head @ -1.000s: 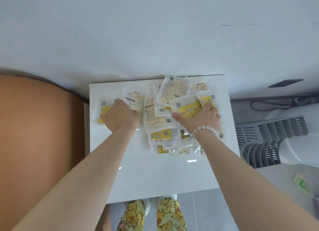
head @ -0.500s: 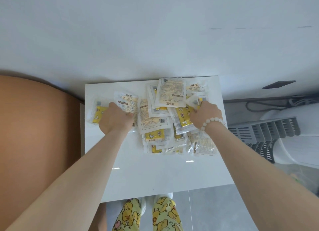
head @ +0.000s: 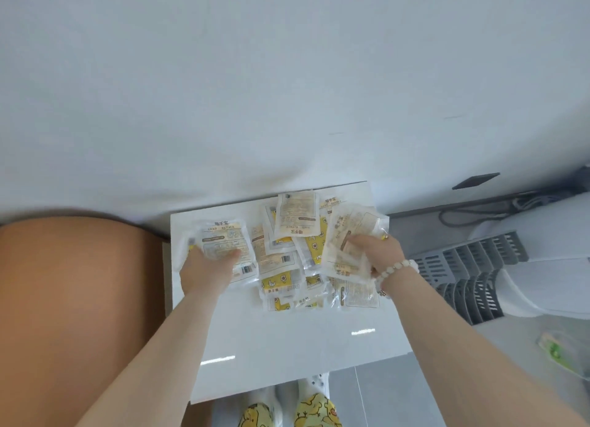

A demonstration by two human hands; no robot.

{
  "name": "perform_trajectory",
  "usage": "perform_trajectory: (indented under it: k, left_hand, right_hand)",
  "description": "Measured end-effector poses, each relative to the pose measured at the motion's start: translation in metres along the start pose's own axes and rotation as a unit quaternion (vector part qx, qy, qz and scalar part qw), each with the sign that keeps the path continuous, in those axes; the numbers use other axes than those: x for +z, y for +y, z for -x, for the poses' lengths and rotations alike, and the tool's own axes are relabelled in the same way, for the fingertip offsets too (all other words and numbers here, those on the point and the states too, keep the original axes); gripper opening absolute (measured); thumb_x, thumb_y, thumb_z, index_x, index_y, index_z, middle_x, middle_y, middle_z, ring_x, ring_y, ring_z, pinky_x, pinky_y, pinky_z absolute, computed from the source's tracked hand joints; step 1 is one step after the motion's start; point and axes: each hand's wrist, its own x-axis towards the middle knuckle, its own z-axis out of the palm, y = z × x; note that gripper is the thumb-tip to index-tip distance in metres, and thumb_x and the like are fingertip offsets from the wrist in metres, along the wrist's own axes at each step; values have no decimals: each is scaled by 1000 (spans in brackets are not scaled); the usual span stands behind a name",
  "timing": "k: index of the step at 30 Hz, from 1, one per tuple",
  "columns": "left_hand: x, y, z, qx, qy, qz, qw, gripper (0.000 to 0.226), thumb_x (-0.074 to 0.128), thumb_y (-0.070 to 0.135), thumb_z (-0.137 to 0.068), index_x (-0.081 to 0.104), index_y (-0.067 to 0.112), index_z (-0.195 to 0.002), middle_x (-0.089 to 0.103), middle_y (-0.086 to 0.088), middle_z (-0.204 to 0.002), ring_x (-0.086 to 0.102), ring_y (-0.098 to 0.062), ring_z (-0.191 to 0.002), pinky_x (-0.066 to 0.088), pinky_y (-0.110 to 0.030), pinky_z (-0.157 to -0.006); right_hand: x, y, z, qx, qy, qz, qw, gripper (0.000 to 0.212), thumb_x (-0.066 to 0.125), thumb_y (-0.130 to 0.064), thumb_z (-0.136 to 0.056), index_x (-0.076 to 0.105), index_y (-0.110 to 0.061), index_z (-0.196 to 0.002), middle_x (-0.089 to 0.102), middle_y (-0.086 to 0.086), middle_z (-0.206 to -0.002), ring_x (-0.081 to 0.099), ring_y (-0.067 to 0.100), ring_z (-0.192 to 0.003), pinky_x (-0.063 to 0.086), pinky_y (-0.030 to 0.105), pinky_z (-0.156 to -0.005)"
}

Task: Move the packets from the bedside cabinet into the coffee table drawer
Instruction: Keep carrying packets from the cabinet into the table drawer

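Observation:
Several clear hand-warmer packets [head: 287, 260] with yellow and beige print lie in a loose pile on the back half of the white bedside cabinet top [head: 287, 340]. My left hand [head: 204, 270] grips a packet or two [head: 223, 241] at the pile's left side, lifted and tilted toward me. On the right side of the pile, my right hand [head: 376, 251], with a bead bracelet on its wrist, grips a small bundle of packets [head: 348, 238], raised off the rest. The coffee table drawer is not in view.
A brown padded headboard or bed edge [head: 79, 299] borders the cabinet on the left. A white and grey fan or heater [head: 498, 267] stands on the floor to the right, with cables behind it. A white wall rises behind. My yellow-patterned slippers [head: 287, 414] show below the cabinet's front edge.
Both hands have closed on packets and lifted them off the cabinet top; earlier they lay flat on the pile, gathering it. The view has shifted slightly.

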Motion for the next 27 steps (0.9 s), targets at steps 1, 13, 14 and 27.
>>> perform_trajectory:
  k: [1,13,14,27]
  left_hand:
    - [-5,8,9,8,-18,10,1000,47,74,34,-79,58,8,-115,64,-4,-109,59,-27,-105,42,-28,-76]
    - [-72,130,132,153,-175,71,970,19,76,20,-79,66,19,-95,68,2,-95,64,-19,-88,49,-29,-77]
    - [-76,138,139,160,-182,65,968,17,76,20,-78,67,20,-93,69,1,-96,65,-20,-90,51,-31,-81]
    - [-108,203,209,287,-262,42,920,23,77,23,-77,69,17,-98,70,2,-99,65,-18,-95,50,-31,-87]
  right_hand:
    - [-3,-2,11,18,-13,-9,1000,25,72,-19,-81,59,-8,-99,65,9,-90,61,26,-82,52,36,-74]
    - [-48,-53,90,-21,-80,-81,993,111,87,-42,-27,52,-8,-128,65,9,-116,63,31,-105,53,50,-89]
    - [-51,-59,96,-31,-86,-84,992,109,88,-40,-29,52,-7,-126,64,10,-116,62,33,-105,52,51,-90]
    - [-87,-112,216,-117,9,-102,988,82,85,-33,-60,51,-3,-128,62,13,-119,62,32,-104,52,46,-91]
